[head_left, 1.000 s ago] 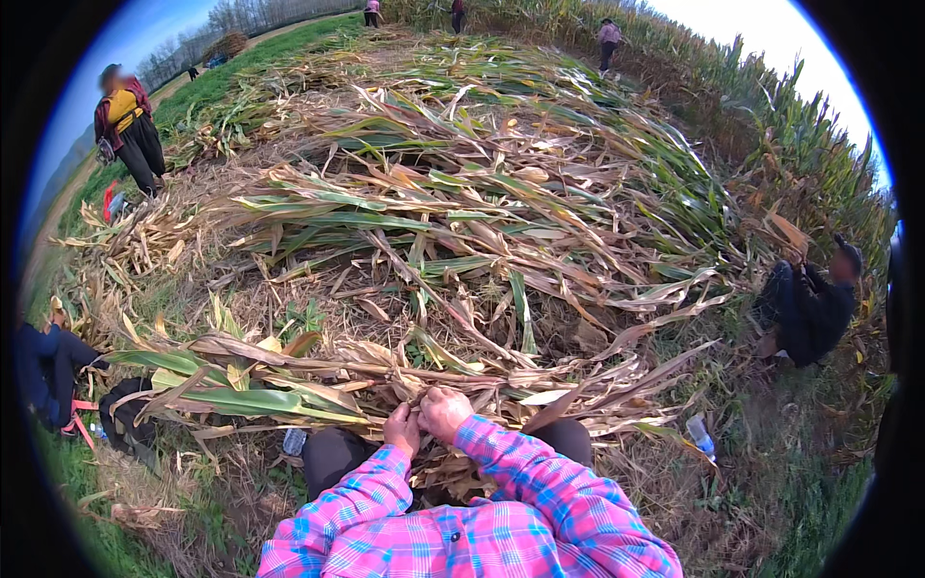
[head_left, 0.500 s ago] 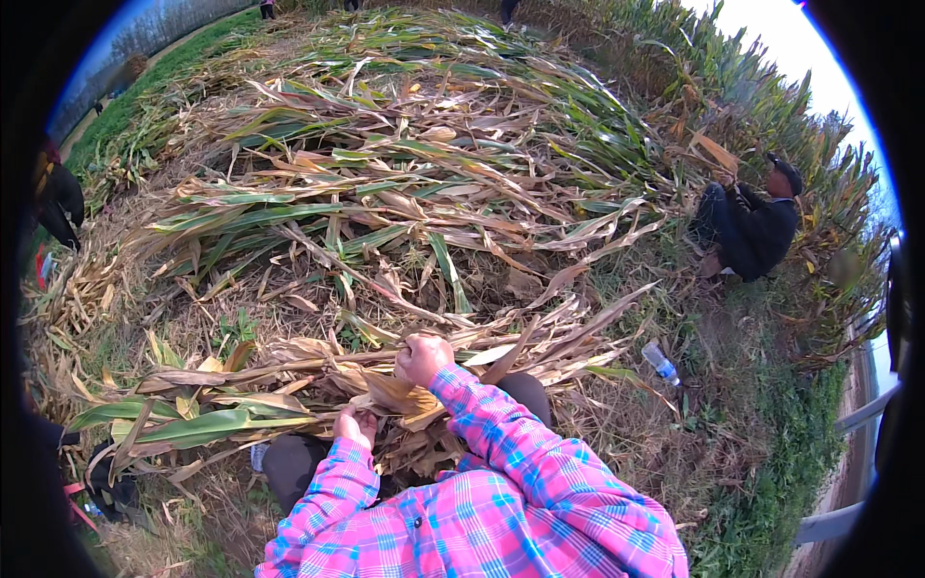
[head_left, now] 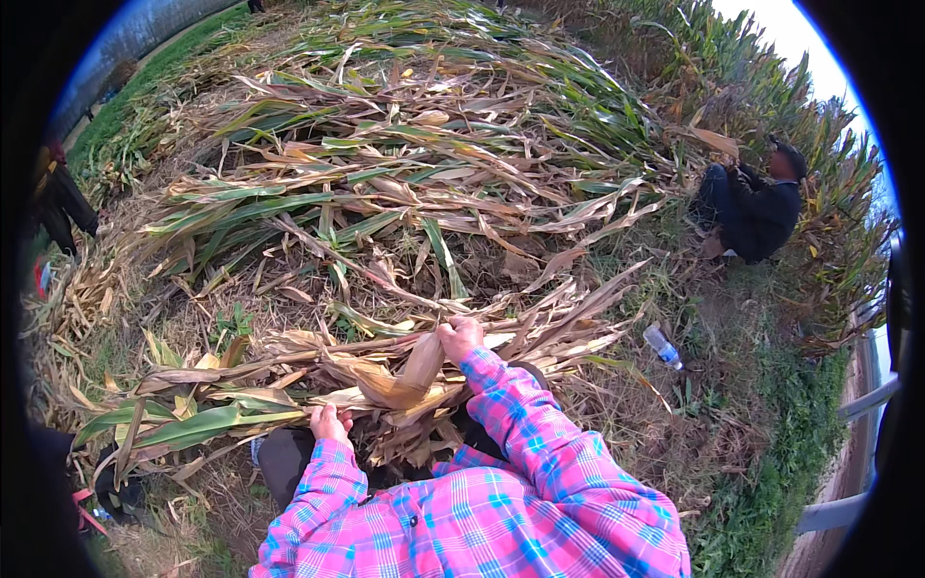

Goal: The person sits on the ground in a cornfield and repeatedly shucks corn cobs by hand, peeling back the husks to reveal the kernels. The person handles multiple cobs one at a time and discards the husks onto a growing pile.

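Across my lap lies a bundle of dry corn stalks (head_left: 279, 361), tan with a few green leaves. My right hand (head_left: 461, 337) is closed at the upper end of an upright, tan husk-covered ear of corn (head_left: 421, 369), gripping its husk. Lower and to the left, my left hand (head_left: 330, 424) has its fingers curled together beside the stalks, close to the husk's lower end. What those fingers hold, if anything, is too small to make out. Dry husks (head_left: 419, 433) hang below the ear, between my knees.
Cut corn stalks (head_left: 385, 173) cover the ground ahead. A clear plastic bottle (head_left: 662, 347) lies to my right. A person in dark clothes (head_left: 761, 207) sits farther right by standing corn (head_left: 742, 96). Another person's dark legs (head_left: 67, 202) show at far left. A metal rail (head_left: 833, 512) stands at lower right.
My right hand has moved right and up, drawing the husk upright. The left hand has shifted left and slightly down, away from the right hand.
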`<move>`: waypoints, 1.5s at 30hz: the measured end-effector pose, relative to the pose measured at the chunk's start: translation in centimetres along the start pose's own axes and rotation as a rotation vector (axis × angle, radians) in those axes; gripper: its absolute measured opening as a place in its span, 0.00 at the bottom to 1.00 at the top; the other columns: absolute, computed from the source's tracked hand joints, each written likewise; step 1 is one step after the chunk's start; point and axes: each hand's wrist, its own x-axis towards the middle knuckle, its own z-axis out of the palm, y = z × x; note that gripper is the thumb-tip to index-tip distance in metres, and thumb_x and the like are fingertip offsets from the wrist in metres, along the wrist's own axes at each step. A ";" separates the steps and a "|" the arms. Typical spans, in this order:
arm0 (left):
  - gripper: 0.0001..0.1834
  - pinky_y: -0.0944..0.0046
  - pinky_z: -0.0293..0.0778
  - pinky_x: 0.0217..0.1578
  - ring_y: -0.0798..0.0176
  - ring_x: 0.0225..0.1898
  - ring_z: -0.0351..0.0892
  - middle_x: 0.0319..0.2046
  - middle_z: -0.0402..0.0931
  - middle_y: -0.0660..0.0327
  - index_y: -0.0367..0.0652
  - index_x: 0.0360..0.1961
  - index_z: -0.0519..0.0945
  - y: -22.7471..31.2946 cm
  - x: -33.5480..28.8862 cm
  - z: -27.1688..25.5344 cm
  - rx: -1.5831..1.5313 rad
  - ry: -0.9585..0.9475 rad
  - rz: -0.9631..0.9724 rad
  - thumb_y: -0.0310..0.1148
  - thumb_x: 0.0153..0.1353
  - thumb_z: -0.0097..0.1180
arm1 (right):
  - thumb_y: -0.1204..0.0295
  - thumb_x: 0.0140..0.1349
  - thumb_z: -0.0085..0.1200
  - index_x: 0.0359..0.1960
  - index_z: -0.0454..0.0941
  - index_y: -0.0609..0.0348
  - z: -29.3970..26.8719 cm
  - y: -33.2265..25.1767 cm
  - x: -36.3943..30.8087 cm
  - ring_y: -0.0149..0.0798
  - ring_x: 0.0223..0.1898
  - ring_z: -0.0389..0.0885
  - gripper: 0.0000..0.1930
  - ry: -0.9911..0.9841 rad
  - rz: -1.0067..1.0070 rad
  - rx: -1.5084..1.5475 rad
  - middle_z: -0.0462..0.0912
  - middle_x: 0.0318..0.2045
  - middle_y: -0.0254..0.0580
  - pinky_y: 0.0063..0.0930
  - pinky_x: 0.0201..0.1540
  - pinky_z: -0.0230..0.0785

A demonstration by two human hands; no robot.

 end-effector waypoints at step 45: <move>0.28 0.69 0.72 0.34 0.69 0.32 0.71 0.32 0.69 0.65 0.42 0.44 0.66 3.2 -4.4 6.0 -0.188 -0.400 0.462 0.23 0.39 0.63 | 0.66 0.48 0.60 0.31 0.74 0.61 3.7 0.5 -8.8 0.32 0.24 0.72 0.13 -0.444 -0.320 0.276 0.74 0.22 0.37 0.26 0.30 0.68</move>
